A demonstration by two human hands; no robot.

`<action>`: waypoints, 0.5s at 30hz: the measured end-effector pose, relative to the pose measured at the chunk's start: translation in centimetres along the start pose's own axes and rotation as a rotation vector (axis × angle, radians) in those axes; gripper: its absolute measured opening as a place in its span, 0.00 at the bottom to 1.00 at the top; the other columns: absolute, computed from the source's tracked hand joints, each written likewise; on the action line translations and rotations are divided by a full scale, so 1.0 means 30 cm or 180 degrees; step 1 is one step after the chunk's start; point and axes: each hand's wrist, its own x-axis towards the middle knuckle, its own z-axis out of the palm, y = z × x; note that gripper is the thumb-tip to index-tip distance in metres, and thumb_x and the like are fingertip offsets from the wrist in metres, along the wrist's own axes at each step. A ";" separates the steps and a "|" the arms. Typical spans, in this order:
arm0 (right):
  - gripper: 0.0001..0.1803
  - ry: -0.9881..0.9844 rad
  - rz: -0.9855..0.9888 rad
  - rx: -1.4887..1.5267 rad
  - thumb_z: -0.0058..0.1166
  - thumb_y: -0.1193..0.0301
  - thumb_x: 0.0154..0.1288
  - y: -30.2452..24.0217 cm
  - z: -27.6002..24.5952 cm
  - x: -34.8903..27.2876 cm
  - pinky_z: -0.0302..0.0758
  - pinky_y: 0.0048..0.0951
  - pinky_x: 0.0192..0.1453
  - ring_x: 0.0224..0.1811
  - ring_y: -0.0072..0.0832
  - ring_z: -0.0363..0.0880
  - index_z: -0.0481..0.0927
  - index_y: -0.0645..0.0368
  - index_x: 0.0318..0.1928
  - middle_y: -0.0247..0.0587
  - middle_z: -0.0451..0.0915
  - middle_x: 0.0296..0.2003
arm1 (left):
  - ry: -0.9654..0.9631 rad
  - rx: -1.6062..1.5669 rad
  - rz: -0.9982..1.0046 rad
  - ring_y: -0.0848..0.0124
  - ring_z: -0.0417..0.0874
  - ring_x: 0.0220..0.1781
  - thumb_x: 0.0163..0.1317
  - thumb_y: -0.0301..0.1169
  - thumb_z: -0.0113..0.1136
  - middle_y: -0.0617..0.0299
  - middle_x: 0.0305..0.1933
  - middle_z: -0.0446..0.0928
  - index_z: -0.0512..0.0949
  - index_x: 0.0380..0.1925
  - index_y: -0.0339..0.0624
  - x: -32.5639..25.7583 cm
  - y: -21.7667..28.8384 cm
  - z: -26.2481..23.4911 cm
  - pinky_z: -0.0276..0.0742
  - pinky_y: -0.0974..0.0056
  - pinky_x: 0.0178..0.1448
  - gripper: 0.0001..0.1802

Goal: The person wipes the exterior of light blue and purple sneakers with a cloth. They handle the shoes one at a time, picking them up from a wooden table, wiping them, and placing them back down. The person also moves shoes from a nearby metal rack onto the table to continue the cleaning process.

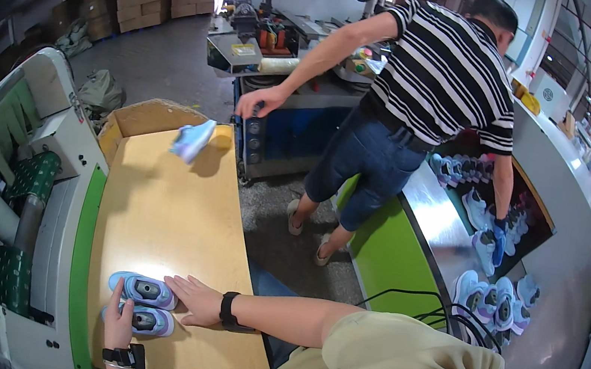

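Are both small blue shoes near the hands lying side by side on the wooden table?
Yes, the two blue shoes lie side by side on the wooden table.

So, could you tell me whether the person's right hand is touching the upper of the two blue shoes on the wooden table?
Touching. The head view shows the right hand lying flat on the wooden table, fingertips against the upper blue shoe, no gap visible.

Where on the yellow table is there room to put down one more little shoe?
The wooden table is bare across its whole middle, between the single blue shoe at the far end and the pair of blue shoes at the near end. It is crowded only near the pair, where the left hand and right hand rest.
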 end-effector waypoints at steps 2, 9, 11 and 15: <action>0.62 -0.0028 0.0005 0.0054 0.68 0.59 0.57 -0.009 -0.009 0.007 0.42 0.51 0.82 0.81 0.50 0.43 0.35 0.64 0.77 0.61 0.47 0.76 | 0.0031 0.0028 -0.0005 0.66 0.72 0.68 0.70 0.21 0.48 0.50 0.71 0.68 0.61 0.73 0.36 0.001 -0.016 -0.013 0.65 0.65 0.70 0.30; 0.58 0.0101 -0.0135 -0.0014 0.67 0.58 0.57 -0.006 -0.022 0.006 0.47 0.50 0.81 0.78 0.57 0.50 0.43 0.68 0.76 0.65 0.52 0.74 | 0.0202 0.0231 -0.0033 0.62 0.78 0.62 0.68 0.24 0.55 0.48 0.61 0.78 0.67 0.70 0.38 -0.003 -0.001 -0.012 0.71 0.61 0.65 0.29; 0.58 0.0012 -0.0097 -0.0066 0.67 0.57 0.58 -0.007 -0.015 0.012 0.45 0.50 0.81 0.79 0.54 0.47 0.41 0.68 0.76 0.64 0.50 0.75 | 0.0219 0.0291 0.0155 0.58 0.79 0.62 0.68 0.25 0.56 0.45 0.61 0.78 0.67 0.69 0.38 0.003 -0.055 -0.024 0.72 0.59 0.65 0.29; 0.56 -0.0048 -0.0096 -0.0174 0.65 0.56 0.60 -0.023 -0.036 0.008 0.47 0.49 0.81 0.79 0.52 0.49 0.42 0.67 0.76 0.64 0.54 0.73 | 0.0286 0.0515 0.0310 0.50 0.75 0.67 0.66 0.28 0.59 0.42 0.64 0.75 0.68 0.68 0.40 0.009 -0.088 -0.023 0.69 0.56 0.69 0.29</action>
